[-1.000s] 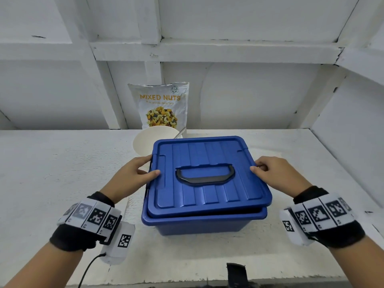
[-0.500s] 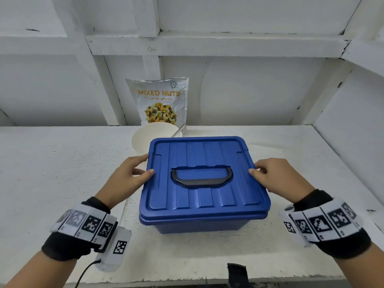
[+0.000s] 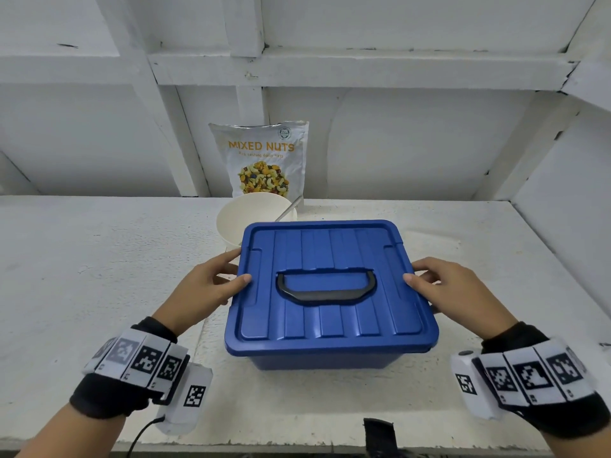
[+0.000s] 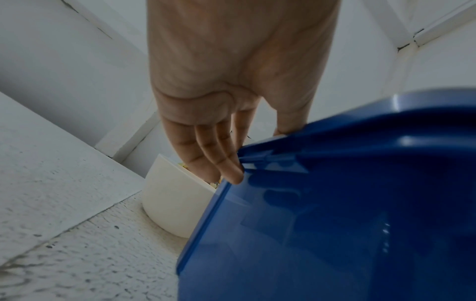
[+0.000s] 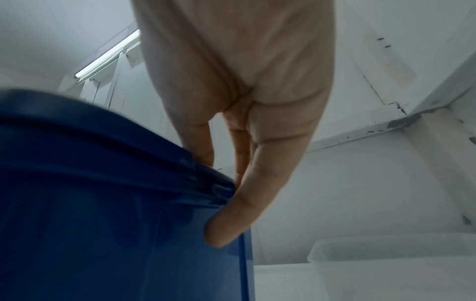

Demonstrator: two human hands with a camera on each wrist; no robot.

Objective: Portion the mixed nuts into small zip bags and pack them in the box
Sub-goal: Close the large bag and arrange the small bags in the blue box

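The table (image 3: 99,259) carries everything, with the blue box (image 3: 324,361) at its centre, straight ahead at 12 o'clock from the person. The lid (image 3: 330,282) lies flat on the box, its black handle (image 3: 325,289) folded down.

The left hand (image 3: 205,289) pinches the lid's 9 o'clock edge, thumb on top and fingers (image 4: 221,160) curled under the rim. The right hand (image 3: 443,289) does the same at 3 o'clock, its fingers (image 5: 231,215) hooked beneath the lip. Both are narrow grips on the lid.

Judging by this, the step in hand is either seating the lid or lifting it (the pictures alone do not settle which). No zip bags show anywhere, and the box's contents are hidden. If closing, the next move calls for an even press along both edges until the rim catches; if opening, a level lift with both hands.

Behind the box at 11 o'clock stands a white bowl (image 3: 251,219), nearly touching it, with a spoon (image 3: 291,208) leaning inside; the left wrist view shows a few nuts (image 4: 215,184) in it. The nut bag (image 3: 264,157) stands upright against the wall at 12 o'clock beyond.
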